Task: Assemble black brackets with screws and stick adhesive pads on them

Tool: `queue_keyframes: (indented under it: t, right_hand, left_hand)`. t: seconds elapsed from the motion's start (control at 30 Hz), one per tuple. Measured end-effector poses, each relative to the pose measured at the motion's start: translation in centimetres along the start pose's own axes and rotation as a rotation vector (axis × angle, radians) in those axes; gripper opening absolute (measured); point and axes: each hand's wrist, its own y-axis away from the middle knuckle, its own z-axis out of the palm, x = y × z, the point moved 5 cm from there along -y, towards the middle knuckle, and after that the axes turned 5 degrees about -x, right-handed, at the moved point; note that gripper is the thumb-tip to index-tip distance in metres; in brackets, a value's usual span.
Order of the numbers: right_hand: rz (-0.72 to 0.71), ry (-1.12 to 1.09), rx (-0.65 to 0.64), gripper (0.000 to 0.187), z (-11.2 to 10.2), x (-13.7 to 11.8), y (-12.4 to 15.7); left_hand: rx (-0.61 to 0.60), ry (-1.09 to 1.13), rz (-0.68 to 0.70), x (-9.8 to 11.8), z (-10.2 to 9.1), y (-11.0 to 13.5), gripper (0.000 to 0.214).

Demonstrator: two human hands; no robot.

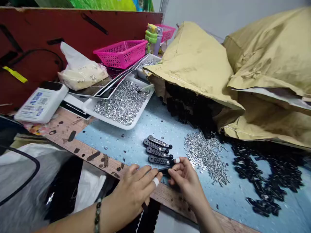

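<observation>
At the table's front edge I hold a slim black plastic arm-shaped piece (165, 170) between both hands. My left hand (137, 189) is closed over its left end, palm down, with white tape on one finger. At the other end, my right hand (186, 178) pinches the piece between thumb and fingers; a fingertip there is also taped white. Just beyond lie several similar black pieces (158, 151) in a stack of rows, with lattice faces and small silver fasteners near one end. Part of another dark item shows under my left palm, its kind hidden.
Silver nuts (193, 147) and small screws (215, 161) lie piled to the right, beside scattered black parts (263, 176). Large paper sacks (196, 61) stand behind, one spilling black pieces. A white tray (132, 126) of metal nuts and a pink basket (123, 56) are at back left.
</observation>
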Motion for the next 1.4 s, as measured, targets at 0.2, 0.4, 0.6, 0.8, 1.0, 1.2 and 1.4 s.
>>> queue_keyframes:
  t: [0.2,0.4,0.6,0.8,1.0,1.2,1.4]
  right_hand:
    - [-0.093,0.589,0.154,0.025,-0.9,-0.9,0.1]
    - [-0.601,0.884,0.138,0.021,1.4,-4.8,3.2]
    - [-0.904,0.690,-0.263,0.019,6.0,-7.4,5.9]
    - [-0.215,0.075,0.097,0.011,1.2,-3.6,1.5]
    - [-0.104,0.050,0.131,0.022,1.7,-2.0,-1.3]
    - [-0.096,0.124,0.140,0.024,1.4,-1.6,-1.7]
    - [-0.060,0.116,0.125,0.025,1.4,-1.6,-2.2]
  left_hand:
    - [0.008,0.033,0.002,0.2,-0.4,-0.3,0.046]
    - [-0.027,0.272,-0.109,-0.1,-2.7,-1.0,0.044]
    - [-0.056,0.550,-0.160,-0.3,-4.0,-1.5,0.047]
    - [0.109,0.274,-0.205,-2.3,-4.0,0.0,0.056]
    - [0.059,-0.032,-0.061,-2.5,-2.5,-0.2,0.046]
    - [0.091,-0.046,-0.055,-2.3,-2.7,-0.3,0.044]
    - [0.091,-0.051,-0.063,-2.4,-2.5,-0.2,0.043]
